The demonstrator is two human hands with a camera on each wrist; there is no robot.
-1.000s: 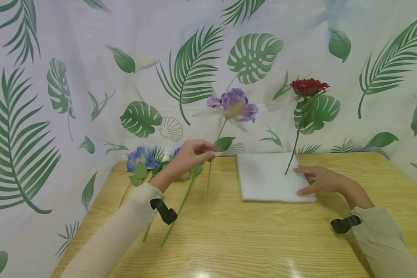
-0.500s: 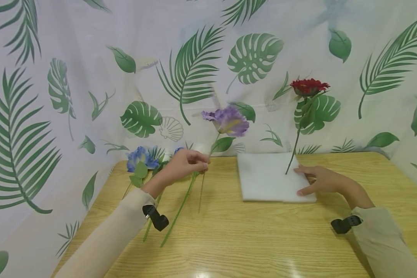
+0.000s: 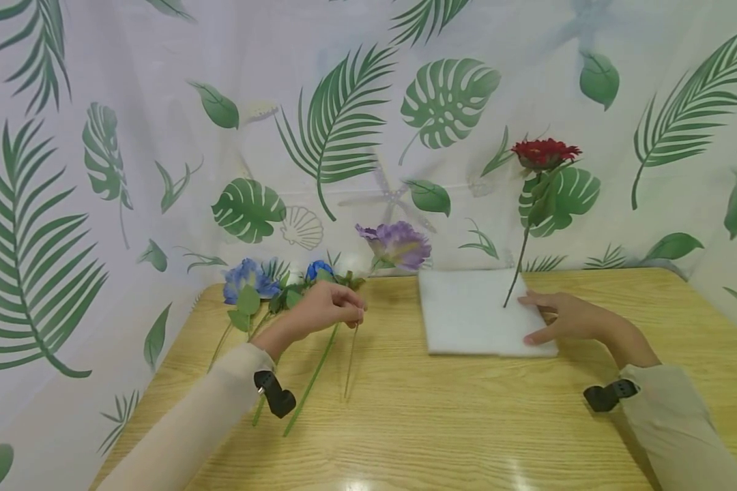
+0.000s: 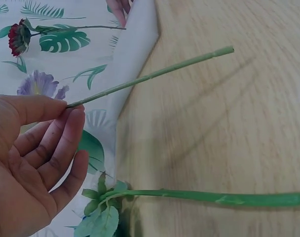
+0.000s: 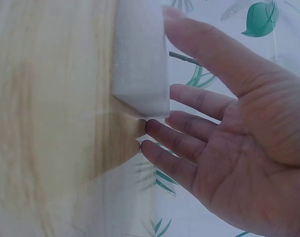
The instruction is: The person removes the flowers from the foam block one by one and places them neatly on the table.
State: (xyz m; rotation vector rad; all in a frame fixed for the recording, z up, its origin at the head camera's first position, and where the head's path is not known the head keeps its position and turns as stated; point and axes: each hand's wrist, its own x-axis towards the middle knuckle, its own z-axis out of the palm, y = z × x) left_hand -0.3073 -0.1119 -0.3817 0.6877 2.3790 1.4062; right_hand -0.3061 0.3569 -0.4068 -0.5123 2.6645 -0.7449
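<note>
My left hand [image 3: 328,308] pinches the thin green stem [image 4: 155,74] of a purple artificial flower [image 3: 399,247] between thumb and index fingertip. Its bloom is beyond the hand, and the lower stem slants down over the table toward me. A white foam block [image 3: 475,314] lies flat at the back of the table. Standing in it near its right side is a red artificial flower [image 3: 546,155], leaning a little right. My right hand [image 3: 580,319] rests at the foam's right edge, thumb and fingers fairly straight against it; the right wrist view shows them at the foam's side [image 5: 140,54].
Several blue flowers [image 3: 250,281] lie at the left of the wooden table [image 3: 442,423], partly behind my left arm. One green stem [image 3: 312,382] points toward the front. A leaf-printed curtain [image 3: 356,88] hangs behind the table's far edge.
My left hand has come down and slightly left, lowering the purple flower from above the table's back edge. The right hand, foam block and red flower stay in place.
</note>
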